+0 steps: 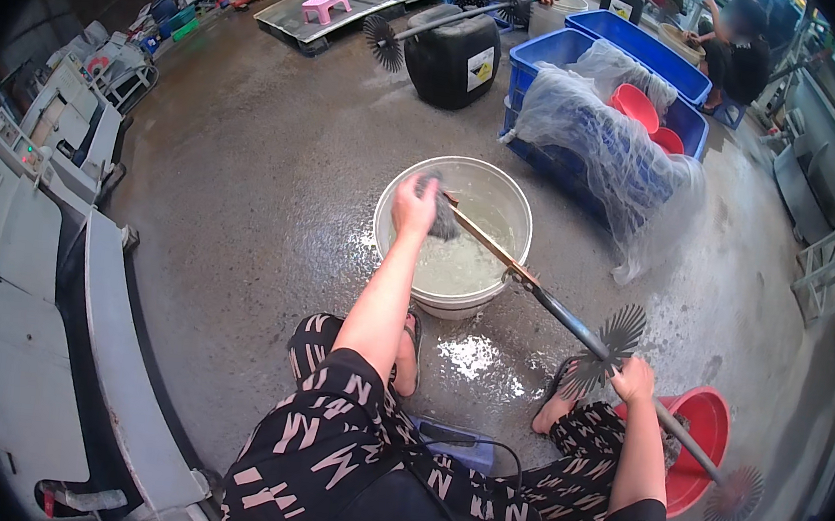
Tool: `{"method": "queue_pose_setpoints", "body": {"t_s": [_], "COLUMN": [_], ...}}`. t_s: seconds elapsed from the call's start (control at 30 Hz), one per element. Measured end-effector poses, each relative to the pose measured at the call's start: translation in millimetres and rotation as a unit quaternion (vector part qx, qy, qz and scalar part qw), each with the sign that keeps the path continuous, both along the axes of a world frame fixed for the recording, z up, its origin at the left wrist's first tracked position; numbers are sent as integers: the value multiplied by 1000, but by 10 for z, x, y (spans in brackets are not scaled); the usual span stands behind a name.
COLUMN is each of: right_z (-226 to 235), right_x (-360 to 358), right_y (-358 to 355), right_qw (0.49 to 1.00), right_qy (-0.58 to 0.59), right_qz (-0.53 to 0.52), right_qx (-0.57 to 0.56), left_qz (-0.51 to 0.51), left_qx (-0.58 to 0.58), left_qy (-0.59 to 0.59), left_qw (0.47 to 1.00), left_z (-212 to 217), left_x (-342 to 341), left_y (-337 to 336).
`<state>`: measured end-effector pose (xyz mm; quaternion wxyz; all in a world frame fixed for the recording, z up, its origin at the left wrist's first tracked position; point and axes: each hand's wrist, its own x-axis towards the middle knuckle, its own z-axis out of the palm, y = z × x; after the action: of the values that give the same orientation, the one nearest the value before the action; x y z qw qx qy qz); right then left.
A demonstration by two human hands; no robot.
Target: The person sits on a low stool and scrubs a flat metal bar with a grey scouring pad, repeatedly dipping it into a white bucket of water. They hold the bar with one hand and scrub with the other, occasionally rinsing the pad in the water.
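My left hand is closed round a grey, fuzzy scrubbing pad, slightly blurred, at the far end of a long metal shaft. That end of the shaft looks brownish and lies over a white bucket of cloudy water. Lower right, my right hand grips the shaft just behind a slotted, fan-like metal disc. A second slotted disc sits at the shaft's near end, beyond a red bucket. The shaft slants down to the right across my front.
Blue crates draped with white netting and holding red bowls stand ahead to the right. Left of them is a black jerrycan. Machine cabinets line the left side. Two people work at the back. The floor is wet.
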<state>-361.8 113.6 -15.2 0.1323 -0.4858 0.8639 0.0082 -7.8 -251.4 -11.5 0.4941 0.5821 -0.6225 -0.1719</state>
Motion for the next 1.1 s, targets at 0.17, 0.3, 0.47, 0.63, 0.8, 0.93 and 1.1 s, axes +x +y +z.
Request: {"method": "queue_pose_setpoints", "body": {"t_s": [0.17,0.3,0.47,0.63,0.8,0.93,1.1], "right_z": [100,139,68,25,134,172,236], "right_x": [100,87,40,65,96,65,88], "right_y": [24,16,38,0,41,39,-39], "right_qw": [999,1000,1000,1000,999,999,999], "right_qy": [-30,-15,-4,22,-23,-36,-46], "right_qz": [-8,-15,-3,-8,-3,0,-16], "right_qx": [-27,-11,-23,1,-24,20,10], "left_qz": [-50,-140,-94,-105,-234,-296,-203], "left_qx": [21,66,25,14,36,-12,-21], "left_qy": [-34,-182,-169,-141,-153,-204,-214], "left_qw": [998,971,981,984,960,933,955], "left_z": [157,305,388,257,349,355,291], "left_x": [91,-295,-122,-268,-433,-566,-353], "left_y": [90,723,524,670,1079,1322,895]}}
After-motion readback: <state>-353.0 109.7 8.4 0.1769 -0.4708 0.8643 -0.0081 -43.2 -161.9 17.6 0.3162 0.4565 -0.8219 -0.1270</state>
